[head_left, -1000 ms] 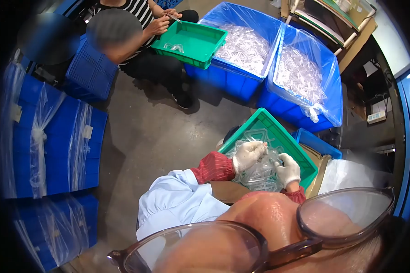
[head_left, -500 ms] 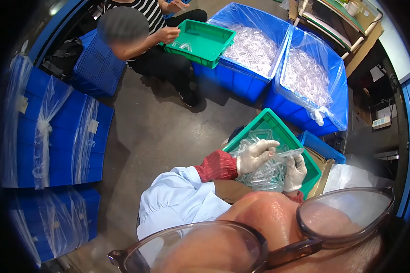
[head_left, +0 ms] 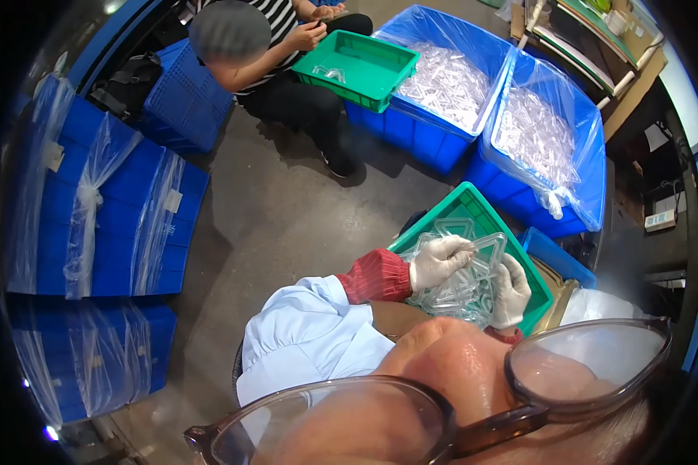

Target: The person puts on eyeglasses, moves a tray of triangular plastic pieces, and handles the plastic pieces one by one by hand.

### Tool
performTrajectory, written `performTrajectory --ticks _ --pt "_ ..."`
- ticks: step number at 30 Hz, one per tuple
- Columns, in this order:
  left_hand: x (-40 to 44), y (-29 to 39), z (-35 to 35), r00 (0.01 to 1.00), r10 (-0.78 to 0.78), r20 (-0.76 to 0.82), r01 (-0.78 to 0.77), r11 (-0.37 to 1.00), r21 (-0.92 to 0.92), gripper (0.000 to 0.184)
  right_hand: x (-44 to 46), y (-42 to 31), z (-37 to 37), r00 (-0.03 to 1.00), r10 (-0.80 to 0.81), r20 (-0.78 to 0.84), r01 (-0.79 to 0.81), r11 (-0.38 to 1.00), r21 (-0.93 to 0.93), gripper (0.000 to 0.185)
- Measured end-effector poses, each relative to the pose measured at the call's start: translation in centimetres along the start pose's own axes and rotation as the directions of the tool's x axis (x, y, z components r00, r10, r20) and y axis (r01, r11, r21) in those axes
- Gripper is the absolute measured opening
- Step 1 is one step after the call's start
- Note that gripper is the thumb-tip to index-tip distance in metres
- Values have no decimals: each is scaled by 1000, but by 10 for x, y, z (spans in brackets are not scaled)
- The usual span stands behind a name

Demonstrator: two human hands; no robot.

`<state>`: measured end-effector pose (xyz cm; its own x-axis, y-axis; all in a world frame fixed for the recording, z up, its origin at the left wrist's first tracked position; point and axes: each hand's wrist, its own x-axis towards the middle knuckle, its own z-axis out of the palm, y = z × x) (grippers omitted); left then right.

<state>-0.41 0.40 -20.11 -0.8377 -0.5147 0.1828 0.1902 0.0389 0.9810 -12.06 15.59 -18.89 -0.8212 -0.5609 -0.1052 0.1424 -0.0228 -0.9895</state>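
Observation:
A green tray (head_left: 535, 301) in front of me holds a pile of clear plastic pieces (head_left: 451, 297). Above the pile is a clear bent plastic piece (head_left: 488, 242), with one end pinched in the gloved fingers of my left hand (head_left: 439, 263). My right hand (head_left: 510, 293), also gloved, is at the other side of that piece, its fingers curled against it near the tray's right side. Both wrists are in red cuffs.
Across the floor a person (head_left: 295, 93) in a striped top sits with another green tray (head_left: 357, 91) holding a few clear pieces. Two large blue bins (head_left: 415, 132) of clear pieces stand at the back. Plastic-wrapped blue crates (head_left: 132, 225) are stacked at left. A shelf rack is upper right.
The scene has shifted right and slightly down in view. My left fingers, apart half a second ago, have closed on the clear piece, which now shows its bent shape. The other person's hands have come together.

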Motion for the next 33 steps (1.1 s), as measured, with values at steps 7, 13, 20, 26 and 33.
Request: performTrajectory --ticks 7,13,20,26,33 --pt "1 10 1 990 -138 -16 134 978 -160 24 3 -14 -22 993 56 107 -107 810 576 26" --pt "1 2 1 980 -192 -45 176 954 -242 27 14 -9 -43 970 -205 132 -26 448 893 28" --pt "5 11 -5 964 -254 -77 189 861 -472 33 0 -17 -24 997 -32 -65 38 995 90 36" --pt "0 18 1 984 -173 -32 144 896 -420 33 -9 -17 -1 978 31 205 -33 999 6 32" --pt "-2 27 -6 961 262 89 -276 931 239 15 -25 -52 -16 991 -97 91 119 954 -274 19"
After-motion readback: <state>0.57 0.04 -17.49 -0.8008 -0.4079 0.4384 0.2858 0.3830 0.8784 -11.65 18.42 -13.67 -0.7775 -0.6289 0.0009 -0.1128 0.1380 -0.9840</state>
